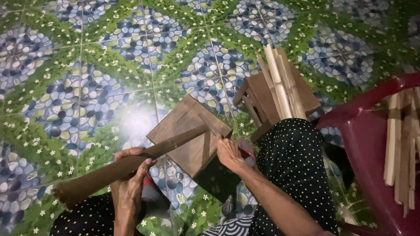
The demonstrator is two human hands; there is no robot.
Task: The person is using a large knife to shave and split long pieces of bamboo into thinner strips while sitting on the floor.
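My left hand grips a long dark blade-like tool with a thick brown handle; its far end lies across the top of a small wooden block stool. My right hand rests at the stool's right edge, fingers curled against the wood; whether it pinches a thin strip there is hidden. My knees in dark dotted cloth frame the stool.
A second wooden stool beyond my right knee carries a bundle of pale split sticks. A dark red plastic chair at right holds more pale sticks. The floor is patterned tile with pebbles and leaves.
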